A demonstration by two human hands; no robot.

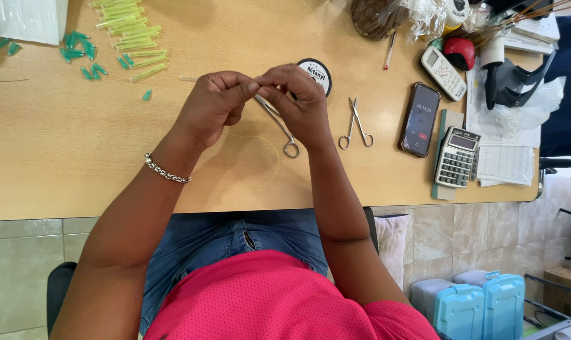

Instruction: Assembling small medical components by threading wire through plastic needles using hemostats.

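Forceps [278, 123] with ring handles are gripped by the right hand [298, 101] above the wooden table [65, 157]. The left hand [213, 104] is pinched shut against the right fingertips; what is pinched cannot be told. One pair of scissors [356, 124], one phone [420, 119], one calculator [457, 157] and one thread spool [317, 72] are seen nearby.

Two hands meeting above a wooden table [59, 157]: left hand [213, 104] and right hand [298, 101] pinched fingertip to fingertip, right one gripping slim metal forceps [279, 126]. Small scissors [356, 123] just beside, phone [420, 119] and calculator [457, 157] farther right, green tubes [131, 38] far left.
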